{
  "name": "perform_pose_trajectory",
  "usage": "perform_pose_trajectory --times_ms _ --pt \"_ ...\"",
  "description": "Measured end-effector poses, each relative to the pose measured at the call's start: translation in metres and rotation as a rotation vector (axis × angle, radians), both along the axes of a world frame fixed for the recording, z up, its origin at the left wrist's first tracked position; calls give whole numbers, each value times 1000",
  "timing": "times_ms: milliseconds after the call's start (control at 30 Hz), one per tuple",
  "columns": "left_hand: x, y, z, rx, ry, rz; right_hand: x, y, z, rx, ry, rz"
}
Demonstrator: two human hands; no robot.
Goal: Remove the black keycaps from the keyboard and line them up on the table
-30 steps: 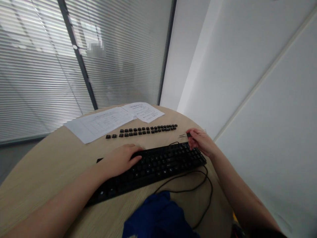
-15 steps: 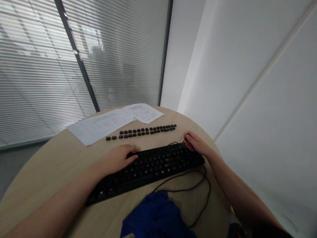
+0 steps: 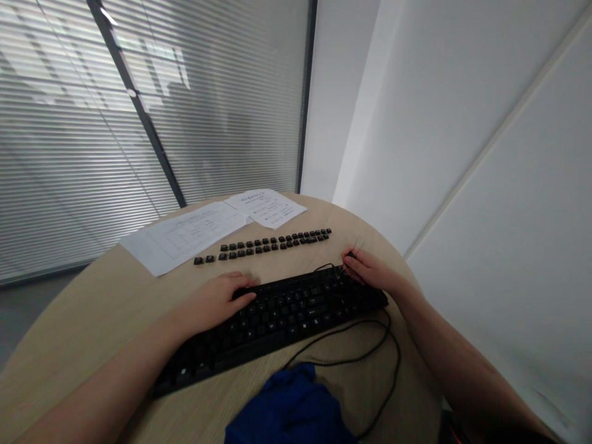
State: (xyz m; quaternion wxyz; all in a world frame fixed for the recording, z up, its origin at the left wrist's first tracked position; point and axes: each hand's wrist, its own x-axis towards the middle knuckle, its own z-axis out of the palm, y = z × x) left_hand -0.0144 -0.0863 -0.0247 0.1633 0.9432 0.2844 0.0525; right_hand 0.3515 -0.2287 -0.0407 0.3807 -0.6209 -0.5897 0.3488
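Note:
A black keyboard (image 3: 277, 314) lies slantwise across the table. My left hand (image 3: 219, 300) grips its far edge, thumb over the keys and fingers along the back. Above the keyboard's right end, my right hand (image 3: 363, 268) is closed round a keycap puller (image 3: 340, 271) whose thin wires reach down toward the keys. A small black piece, perhaps a keycap (image 3: 351, 254), shows at those fingertips; its exact shape is unclear. Beyond the keyboard, loose black keycaps (image 3: 266, 248) are laid out in two rows. What the wire ends touch is too dark to make out.
Printed sheets (image 3: 185, 237) lie at the back of the round wooden table (image 3: 92, 320). The keyboard's black cable (image 3: 393, 370) loops at the front right, beside a crumpled blue cloth (image 3: 289, 410). A white wall (image 3: 485, 154) stands close on the right.
My right hand has turned slightly, and thin wires and a dark piece now show above its fingers. The left hand keeps its hold on the keyboard. The view has shifted a little.

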Motion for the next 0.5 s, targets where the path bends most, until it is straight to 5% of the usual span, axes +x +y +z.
perform_pose_trajectory --times_ms 500 --pt "1 -1 0 -3 -15 14 -12 -9 11 142 -203 -1"
